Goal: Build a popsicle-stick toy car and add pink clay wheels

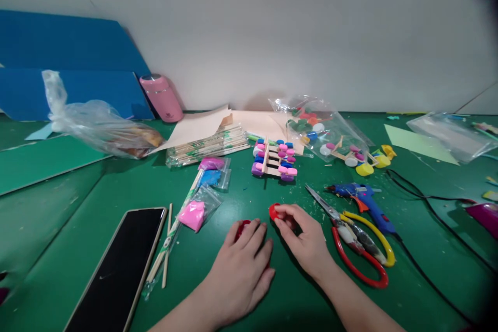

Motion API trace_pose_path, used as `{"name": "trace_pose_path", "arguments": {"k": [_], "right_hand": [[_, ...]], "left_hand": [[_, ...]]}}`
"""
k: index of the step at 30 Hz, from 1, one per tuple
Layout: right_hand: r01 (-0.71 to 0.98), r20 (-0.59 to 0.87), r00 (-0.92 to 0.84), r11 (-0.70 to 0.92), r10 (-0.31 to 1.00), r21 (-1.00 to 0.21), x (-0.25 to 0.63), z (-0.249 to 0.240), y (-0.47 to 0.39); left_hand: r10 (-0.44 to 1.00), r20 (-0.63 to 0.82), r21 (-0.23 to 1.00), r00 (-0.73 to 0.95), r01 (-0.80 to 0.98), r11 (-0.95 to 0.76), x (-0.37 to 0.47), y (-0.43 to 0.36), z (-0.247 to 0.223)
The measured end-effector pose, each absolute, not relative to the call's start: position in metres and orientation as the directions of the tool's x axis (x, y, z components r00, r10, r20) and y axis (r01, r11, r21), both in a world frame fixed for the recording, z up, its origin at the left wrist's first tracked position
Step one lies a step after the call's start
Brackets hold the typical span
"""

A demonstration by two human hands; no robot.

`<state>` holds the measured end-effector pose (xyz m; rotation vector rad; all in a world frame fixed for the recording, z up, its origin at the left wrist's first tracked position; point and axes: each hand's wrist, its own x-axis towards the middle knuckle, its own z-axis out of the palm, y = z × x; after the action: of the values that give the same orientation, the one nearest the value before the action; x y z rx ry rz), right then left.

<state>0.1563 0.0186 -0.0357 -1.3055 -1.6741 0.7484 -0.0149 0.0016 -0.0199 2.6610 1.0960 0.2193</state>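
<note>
My right hand (305, 238) pinches a small red bottle cap (274, 211) between thumb and fingers, just above the green table. Beside it, my left hand (243, 267) lies palm down with its fingers a little apart, over red caps (241, 229) that show in part between and beside the fingers. How many caps are under the palm is hidden. Beyond both hands stand small toy cars (274, 158) made of craft sticks with pink, blue and purple cap wheels. Scissors (354, 241) with red and yellow handles lie to the right of my right hand.
A blue glue gun (365, 199) and its cord lie at the right. At the left are a phone (120, 270), wooden sticks (167, 249) and bagged pink clay (192, 215). Behind are a bag of caps (311, 124), packed sticks (210, 145) and a pink flask (161, 97).
</note>
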Motion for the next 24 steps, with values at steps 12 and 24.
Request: {"name": "trace_pose_path", "arguments": {"k": [12,24], "right_hand": [[0.372,0.234,-0.058,0.238,0.971,-0.897,0.152,-0.034,0.015],[0.005,0.121,-0.21,0.125,0.97,-0.992,0.146,-0.032,0.002]], "left_hand": [[0.884,0.299,0.549,0.358,0.694,-0.467,-0.02,0.014,-0.023],[0.963,-0.153,0.986,0.22,-0.026,0.163,-0.002,0.008,-0.014]]}}
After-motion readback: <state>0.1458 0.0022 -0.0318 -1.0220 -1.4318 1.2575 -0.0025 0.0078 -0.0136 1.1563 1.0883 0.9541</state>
